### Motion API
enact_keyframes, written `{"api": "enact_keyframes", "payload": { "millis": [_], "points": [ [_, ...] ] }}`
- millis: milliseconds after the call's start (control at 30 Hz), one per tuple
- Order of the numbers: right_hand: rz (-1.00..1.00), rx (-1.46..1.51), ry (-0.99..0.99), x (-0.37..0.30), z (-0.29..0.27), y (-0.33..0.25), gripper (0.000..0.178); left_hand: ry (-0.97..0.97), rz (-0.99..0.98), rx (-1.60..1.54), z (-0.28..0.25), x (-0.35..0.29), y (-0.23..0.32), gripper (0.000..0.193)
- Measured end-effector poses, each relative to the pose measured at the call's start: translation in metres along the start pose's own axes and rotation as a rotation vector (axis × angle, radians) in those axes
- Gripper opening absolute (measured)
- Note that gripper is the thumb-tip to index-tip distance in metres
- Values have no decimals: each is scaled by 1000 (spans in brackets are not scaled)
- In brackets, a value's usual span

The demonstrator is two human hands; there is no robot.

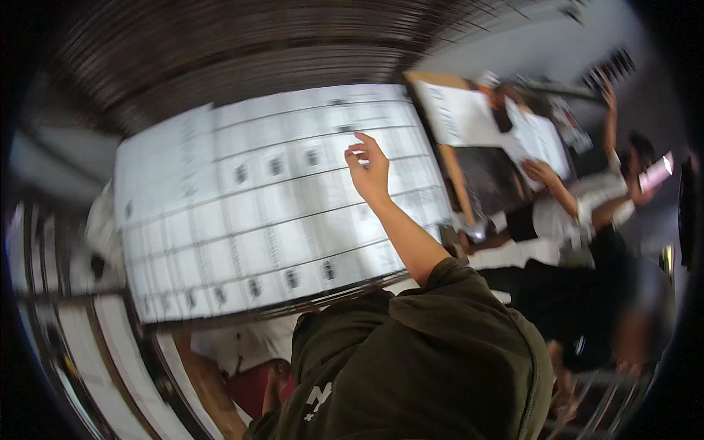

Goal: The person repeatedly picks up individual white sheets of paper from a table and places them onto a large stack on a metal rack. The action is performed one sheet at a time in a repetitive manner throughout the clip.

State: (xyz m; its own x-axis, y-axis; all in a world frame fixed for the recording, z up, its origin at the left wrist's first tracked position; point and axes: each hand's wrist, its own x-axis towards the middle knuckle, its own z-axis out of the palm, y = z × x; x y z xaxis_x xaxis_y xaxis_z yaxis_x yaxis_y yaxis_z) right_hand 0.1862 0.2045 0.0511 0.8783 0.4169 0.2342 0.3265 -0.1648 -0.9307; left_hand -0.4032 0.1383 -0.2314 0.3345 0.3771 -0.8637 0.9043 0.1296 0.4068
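Note:
My right hand [369, 172] reaches over a broad white surface [308, 213] split into rows by dark lines. Its fingers are apart and loosely curved, with nothing visible between them. Small dark marks [276, 166] sit in the cells beside and below the hand, too blurred to make out. On the far left of the surface lies a larger plain white area [165, 169]. I cannot tell whether my fingertips touch the surface. My left hand cannot be made out.
To the right, a wood-edged table [456, 180] holds white sheets [455, 114]. Beside it, a person in a light top [561, 220] raises a pink phone [655, 174]. Another person in dark clothing [579, 308] is close on my right. A red seat [246, 389] stands lower left.

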Motion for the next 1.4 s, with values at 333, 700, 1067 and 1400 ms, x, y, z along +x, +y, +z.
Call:
{"api": "enact_keyframes", "payload": {
  "millis": [333, 700, 1067, 1400],
  "points": [
    [1220, -211, 1317, -3, -351, 211, 82, -74, 29, 133, 57, 15, 112, 47],
    [940, 181, 1302, -57, -436, 362, 30, -37, 515, 532, 116, 44, 91, 47],
    [125, 152, 749, 70, -519, 190, 46, 140, 55, 130, 122, 14, 176, 65],
    [-298, -217, -468, 100, -256, -131, 63, 156, 53, 217, -5, 4, 122, 66]
  ]
}}
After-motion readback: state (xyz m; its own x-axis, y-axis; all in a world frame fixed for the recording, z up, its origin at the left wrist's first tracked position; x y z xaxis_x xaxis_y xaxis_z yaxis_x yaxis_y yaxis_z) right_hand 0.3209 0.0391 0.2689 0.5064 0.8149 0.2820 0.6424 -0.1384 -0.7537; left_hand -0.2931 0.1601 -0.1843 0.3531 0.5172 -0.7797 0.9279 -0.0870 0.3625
